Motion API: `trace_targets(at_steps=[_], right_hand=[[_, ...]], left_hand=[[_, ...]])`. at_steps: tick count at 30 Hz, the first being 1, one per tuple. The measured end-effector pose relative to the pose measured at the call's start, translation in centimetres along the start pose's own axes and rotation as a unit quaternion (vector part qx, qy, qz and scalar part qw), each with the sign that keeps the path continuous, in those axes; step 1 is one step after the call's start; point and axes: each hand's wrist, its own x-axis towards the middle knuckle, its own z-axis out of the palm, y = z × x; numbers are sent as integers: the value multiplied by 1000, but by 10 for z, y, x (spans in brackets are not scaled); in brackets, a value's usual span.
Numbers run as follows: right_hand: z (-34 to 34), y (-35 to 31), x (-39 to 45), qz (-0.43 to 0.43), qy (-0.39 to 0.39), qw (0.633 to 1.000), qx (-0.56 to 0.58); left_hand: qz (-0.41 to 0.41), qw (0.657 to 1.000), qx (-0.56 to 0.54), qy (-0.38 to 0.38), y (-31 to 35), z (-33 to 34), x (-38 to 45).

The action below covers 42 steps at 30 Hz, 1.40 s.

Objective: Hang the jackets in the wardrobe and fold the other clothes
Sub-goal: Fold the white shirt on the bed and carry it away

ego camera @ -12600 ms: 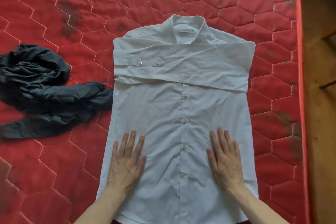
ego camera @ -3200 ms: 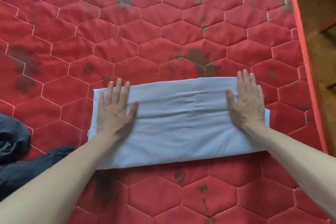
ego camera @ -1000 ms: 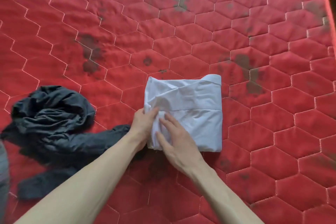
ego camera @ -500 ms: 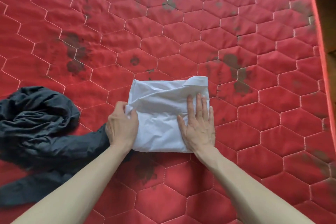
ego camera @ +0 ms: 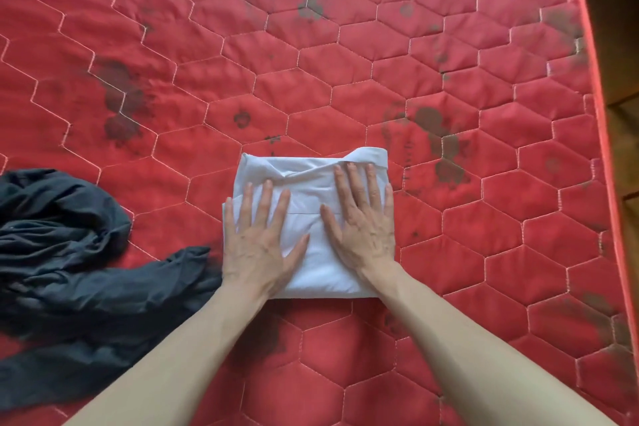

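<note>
Now both flat, left hand (ego camera: 257, 245), right hand (ego camera: 363, 225), pressing folded white shirt (ego camera: 311, 183)

red quilted mattress (ego camera: 345, 79) filling the view, hexagon stitching, dark stains showing | piped right edge running top to bottom | brown wooden floor (ego camera: 622, 135) lying beyond that edge | soft light falling evenly

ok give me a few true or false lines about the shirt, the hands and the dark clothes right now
1. Both hands, left hand and right hand, lie flat on the folded white cotton shirt. True.
2. The shirt is spread out full length. False: it is folded into a compact rectangle.
3. The crumpled dark grey garment lies to the shirt's left. True.
4. The shirt rests on a wooden table. False: it lies on a red quilted mattress.
</note>
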Motion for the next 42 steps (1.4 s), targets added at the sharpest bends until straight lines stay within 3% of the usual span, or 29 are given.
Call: trace_targets(at_steps=[3,5,7,10,16,19,23,32,35,37,39,42], right_hand=[[-1,6,4,27,86,995,35],[-1,8,8,-4,109,994,26],[1,9,10,-44,98,994,18],[5,9,13,-23,58,998,28],[-2,7,22,-5,-33,999,19],[-9,7,21,-14,-14,1000,6],[-3,-8,15,-82,6,997,1],[5,-8,20,-89,-35,995,10],[1,-8,10,-64,-15,998,21],[-4,-6,-3,49,1,998,41],[-11,-6,-16,169,19,979,109],[-28,-10,-27,237,85,924,286]], left_hand=[[-15,1000,-24,-4,-21,5,-4],[-15,999,-48,1,-27,6,-4],[-13,998,-55,16,-26,7,-5],[-5,997,-63,49,-23,10,-6],[0,1000,-25,-16,-29,8,-1],[18,1000,0,22,-24,4,5],[102,993,4,66,-9,9,33],[64,997,-16,25,-12,18,50],[-16,998,-52,35,-6,15,34],[-124,985,-110,52,4,11,18],[-243,943,-207,90,14,0,5],[-363,876,-287,138,23,-20,2]])
